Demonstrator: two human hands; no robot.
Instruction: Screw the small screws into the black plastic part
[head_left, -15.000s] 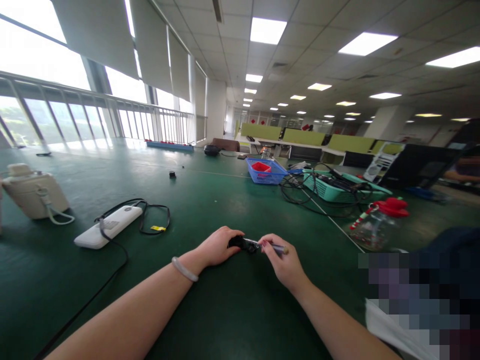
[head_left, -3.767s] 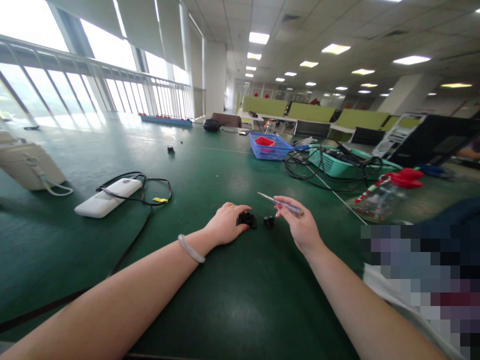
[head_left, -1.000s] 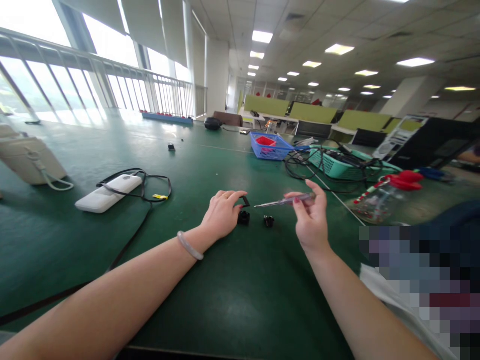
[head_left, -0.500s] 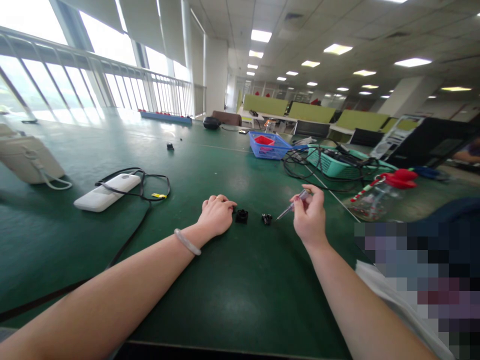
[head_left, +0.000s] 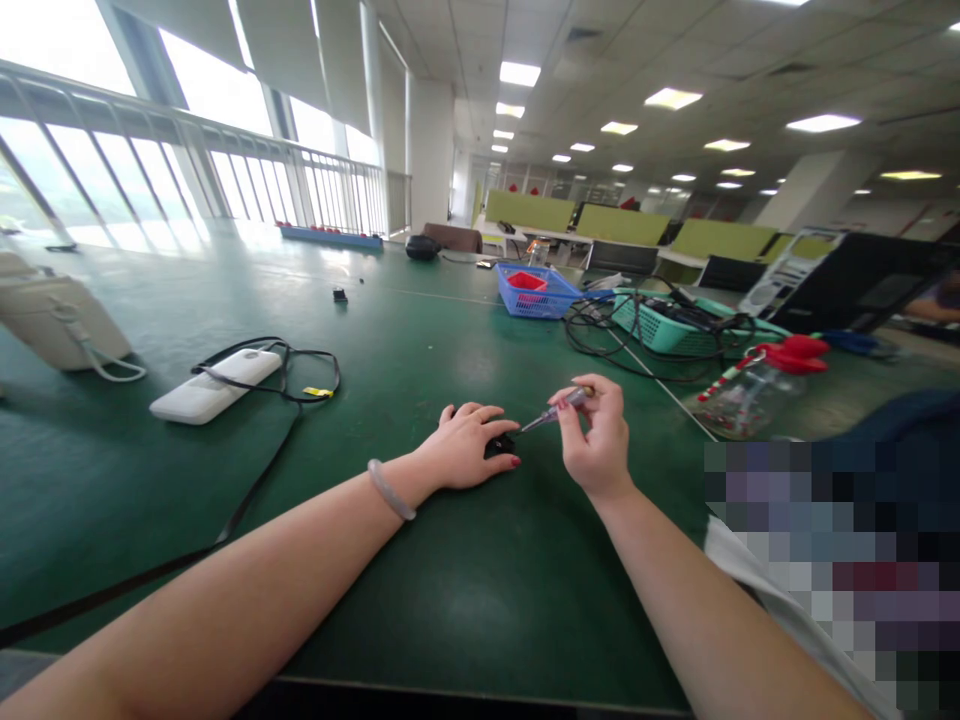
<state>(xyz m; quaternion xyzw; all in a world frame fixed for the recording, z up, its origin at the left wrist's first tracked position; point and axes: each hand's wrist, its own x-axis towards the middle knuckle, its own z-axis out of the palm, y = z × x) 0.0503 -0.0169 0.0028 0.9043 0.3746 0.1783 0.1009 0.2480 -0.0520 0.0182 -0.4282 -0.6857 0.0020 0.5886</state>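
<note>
My left hand point(head_left: 469, 447) rests low on the green table point(head_left: 450, 590), a bracelet on its wrist. Its thumb and index finger close around a small black part point(head_left: 501, 445), most of which the fingers hide. My right hand point(head_left: 598, 440) grips a screwdriver point(head_left: 559, 408) with a clear handle, holding it like a pen. The screwdriver's thin tip points down to the left, right beside the black part and the left fingertips. Whether the tip touches the part I cannot tell.
Left of my hands lies a white power strip point(head_left: 217, 385) with a black cord. A blue basket point(head_left: 536, 292), a green basket point(head_left: 660, 325) with cables, and a red-topped bottle point(head_left: 750, 395) stand right. A small black piece point(head_left: 340, 295) lies farther back.
My left hand has moved right, over the black parts that lay uncovered before, and closed on one. My right hand has brought the screwdriver left, its tip now by the left fingers.
</note>
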